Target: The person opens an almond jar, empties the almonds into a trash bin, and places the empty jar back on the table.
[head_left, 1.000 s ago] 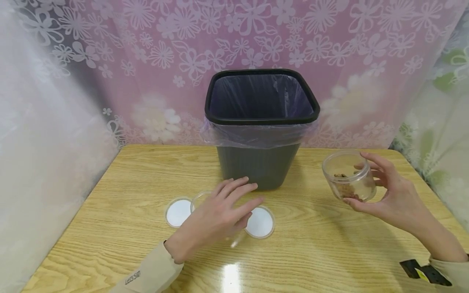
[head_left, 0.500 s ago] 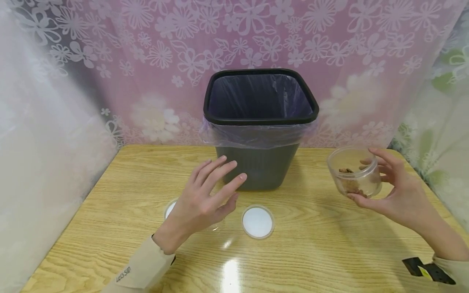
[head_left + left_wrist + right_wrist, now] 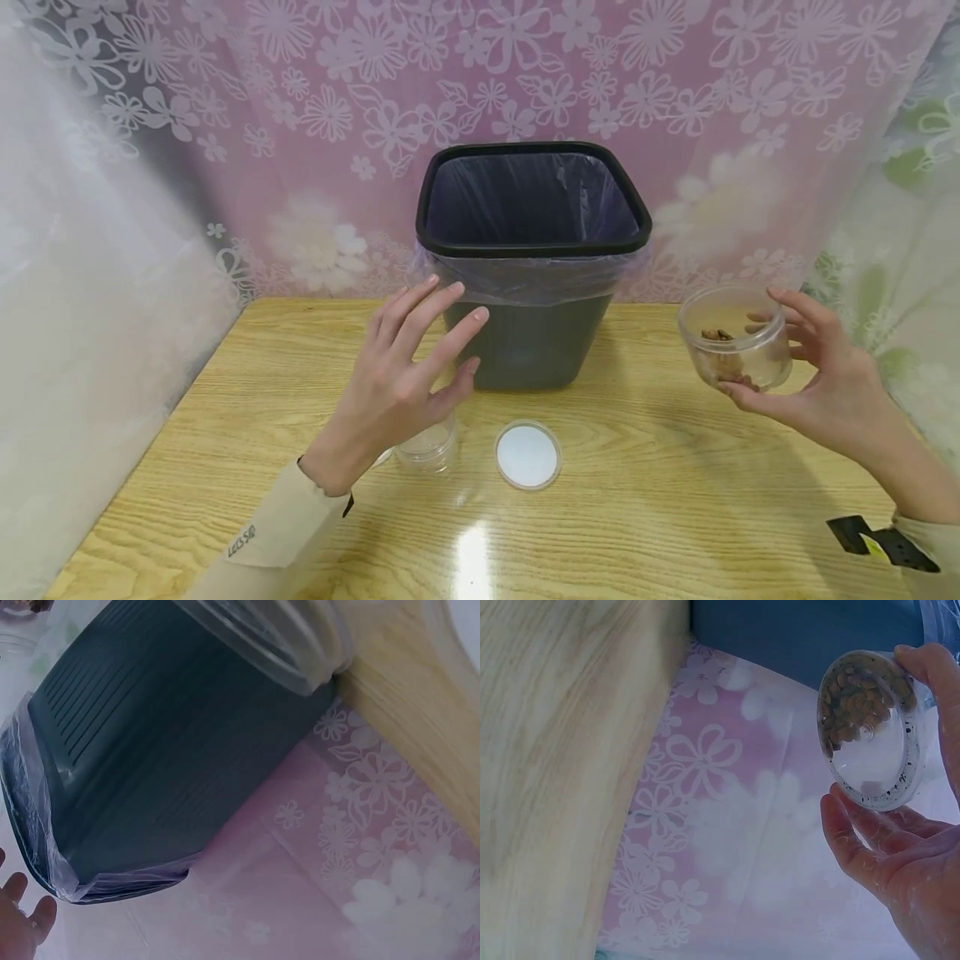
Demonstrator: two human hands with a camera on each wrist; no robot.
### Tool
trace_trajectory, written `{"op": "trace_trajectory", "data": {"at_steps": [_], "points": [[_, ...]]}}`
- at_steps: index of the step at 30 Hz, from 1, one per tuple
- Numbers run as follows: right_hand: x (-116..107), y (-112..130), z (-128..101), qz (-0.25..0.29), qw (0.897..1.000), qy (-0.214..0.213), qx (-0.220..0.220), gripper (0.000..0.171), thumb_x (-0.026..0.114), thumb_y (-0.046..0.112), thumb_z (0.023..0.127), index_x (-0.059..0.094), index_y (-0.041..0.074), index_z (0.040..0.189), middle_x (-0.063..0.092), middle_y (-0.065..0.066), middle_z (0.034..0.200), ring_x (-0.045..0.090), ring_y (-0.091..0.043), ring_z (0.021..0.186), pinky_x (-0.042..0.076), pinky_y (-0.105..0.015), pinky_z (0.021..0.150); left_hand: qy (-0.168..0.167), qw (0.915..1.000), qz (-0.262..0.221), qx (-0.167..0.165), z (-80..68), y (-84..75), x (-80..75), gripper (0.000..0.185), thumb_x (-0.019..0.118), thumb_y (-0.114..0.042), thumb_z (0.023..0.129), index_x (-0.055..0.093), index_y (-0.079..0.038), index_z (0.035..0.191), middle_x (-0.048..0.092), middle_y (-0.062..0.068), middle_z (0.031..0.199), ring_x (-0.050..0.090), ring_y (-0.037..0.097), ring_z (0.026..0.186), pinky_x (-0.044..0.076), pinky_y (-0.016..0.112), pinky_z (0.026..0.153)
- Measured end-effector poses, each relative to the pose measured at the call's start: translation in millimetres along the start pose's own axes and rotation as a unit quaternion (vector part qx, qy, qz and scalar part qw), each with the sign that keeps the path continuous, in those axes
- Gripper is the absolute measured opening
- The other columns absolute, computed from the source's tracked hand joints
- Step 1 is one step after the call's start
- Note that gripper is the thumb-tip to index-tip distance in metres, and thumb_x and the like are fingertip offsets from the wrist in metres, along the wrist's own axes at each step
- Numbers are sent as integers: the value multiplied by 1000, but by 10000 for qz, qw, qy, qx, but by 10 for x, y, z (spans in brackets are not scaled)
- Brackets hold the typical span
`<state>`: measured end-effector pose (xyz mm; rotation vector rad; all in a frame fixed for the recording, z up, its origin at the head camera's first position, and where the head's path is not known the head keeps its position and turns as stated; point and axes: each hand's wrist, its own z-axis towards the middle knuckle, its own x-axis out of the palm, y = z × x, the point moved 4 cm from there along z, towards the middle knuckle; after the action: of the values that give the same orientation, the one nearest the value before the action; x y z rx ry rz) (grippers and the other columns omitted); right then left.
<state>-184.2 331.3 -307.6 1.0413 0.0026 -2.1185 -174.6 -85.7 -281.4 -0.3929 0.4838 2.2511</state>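
My right hand [image 3: 806, 375] holds a clear round jar [image 3: 735, 346] with brown bits in its bottom, lifted above the table at the right; in the right wrist view the jar [image 3: 874, 727] sits between thumb and fingers [image 3: 937, 667]. My left hand [image 3: 408, 375] is raised with fingers spread and straight, close to the left side of the dark bin [image 3: 532, 267], holding nothing. Below it an empty clear jar [image 3: 429, 450] stands on the table, and a white lid [image 3: 528, 454] lies to its right. The bin [image 3: 150, 765] fills the left wrist view.
The bin has a purple liner and stands at the back middle of the wooden table [image 3: 637, 500]. Flowered curtains [image 3: 300, 125] close in the back and both sides. A second lid is mostly hidden behind my left wrist.
My left hand has risen off the empty jar and lids and moved up toward the bin's left side. My right hand has lifted the filled jar slightly higher and to the right.
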Motion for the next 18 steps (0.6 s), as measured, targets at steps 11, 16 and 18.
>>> {"op": "trace_trajectory", "data": {"at_steps": [11, 16, 18], "points": [[-91, 36, 180, 8, 9999, -83, -103, 110, 62, 77, 77, 33, -3, 148, 39, 27, 142, 45, 20, 121, 34, 1, 91, 465, 9987, 208, -84, 199, 139, 43, 61, 79, -20, 83, 59, -13, 140, 57, 20, 142, 49, 43, 137, 45, 55, 108], [-158, 66, 298, -14, 9999, -72, -74, 112, 61, 79, 75, 33, -2, 148, 39, 28, 141, 44, 20, 119, 32, 0, 89, 612, 9979, 194, 5, 308, 202, 62, 61, 79, -20, 85, 58, -13, 142, 56, 20, 143, 50, 45, 136, 43, 60, 110], [-188, 79, 341, -64, 9999, -111, -46, 113, 61, 80, 74, 33, -1, 148, 39, 30, 139, 44, 22, 117, 32, 0, 88, 695, 9972, 257, 34, 351, 213, 68, 61, 77, -22, 87, 57, -14, 144, 55, 19, 144, 49, 44, 137, 41, 61, 112]]}}
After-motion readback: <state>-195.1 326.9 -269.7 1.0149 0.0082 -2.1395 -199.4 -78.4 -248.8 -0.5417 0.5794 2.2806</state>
